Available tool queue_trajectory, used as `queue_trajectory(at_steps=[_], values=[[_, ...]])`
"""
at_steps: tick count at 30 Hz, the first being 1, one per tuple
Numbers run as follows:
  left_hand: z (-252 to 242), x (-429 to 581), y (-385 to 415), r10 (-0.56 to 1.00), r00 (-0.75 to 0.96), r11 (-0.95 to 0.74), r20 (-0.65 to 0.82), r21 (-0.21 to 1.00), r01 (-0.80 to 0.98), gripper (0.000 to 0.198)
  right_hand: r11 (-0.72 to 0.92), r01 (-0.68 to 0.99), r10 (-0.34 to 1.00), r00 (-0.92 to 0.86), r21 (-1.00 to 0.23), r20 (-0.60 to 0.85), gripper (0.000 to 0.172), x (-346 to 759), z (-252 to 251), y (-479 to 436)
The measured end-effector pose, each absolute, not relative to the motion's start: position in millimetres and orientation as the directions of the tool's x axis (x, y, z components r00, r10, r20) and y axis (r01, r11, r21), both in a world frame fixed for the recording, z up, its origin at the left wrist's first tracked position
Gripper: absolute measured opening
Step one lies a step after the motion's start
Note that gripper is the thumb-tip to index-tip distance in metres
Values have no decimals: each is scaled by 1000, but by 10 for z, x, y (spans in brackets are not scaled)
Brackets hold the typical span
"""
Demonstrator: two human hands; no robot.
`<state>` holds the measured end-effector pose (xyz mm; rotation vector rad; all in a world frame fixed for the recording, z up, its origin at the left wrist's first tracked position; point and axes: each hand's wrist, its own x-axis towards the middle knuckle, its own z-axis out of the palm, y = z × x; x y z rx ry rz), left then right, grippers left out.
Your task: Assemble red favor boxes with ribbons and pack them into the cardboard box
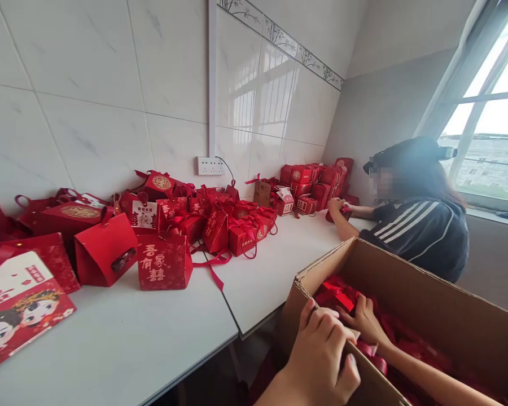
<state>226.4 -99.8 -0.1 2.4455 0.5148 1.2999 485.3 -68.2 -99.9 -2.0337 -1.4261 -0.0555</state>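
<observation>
My left hand grips the near wall of an open cardboard box, its fingers curled over the top edge. Inside that box, my right hand has its fingers closed on a small red gift box with a ribbon, close to the left corner. More red gift boxes and ribbons lie under my right forearm, partly hidden by the near wall and blurred in the shade.
Red gift boxes crowd the white table along the tiled wall. Stacked red boxes stand at the far end. Beyond the carton, a co-worker in a dark striped top handles a red box. A socket strip is on the wall.
</observation>
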Motion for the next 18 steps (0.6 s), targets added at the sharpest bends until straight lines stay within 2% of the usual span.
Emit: queue_trajectory(at_steps=[4,6,10,14,18], values=[[-1,2249,-971,440,550,-892,710,413,181,27,-208,853,854,397,-479,337,56,4819,-883,-661],[15,2226,-957,429,569,-898,701,401,183,27,-220,819,836,439,-530,330,58,4843,-794,-671],[75,2180,-958,434,573,-892,695,422,164,23,-305,710,781,568,-635,260,45,4983,-616,-680],[138,2174,-963,444,591,-879,673,456,141,21,-343,711,780,580,-614,236,40,5114,-573,-688],[170,2191,-957,444,599,-879,667,454,147,21,-281,801,827,482,-528,290,54,5038,-653,-708]])
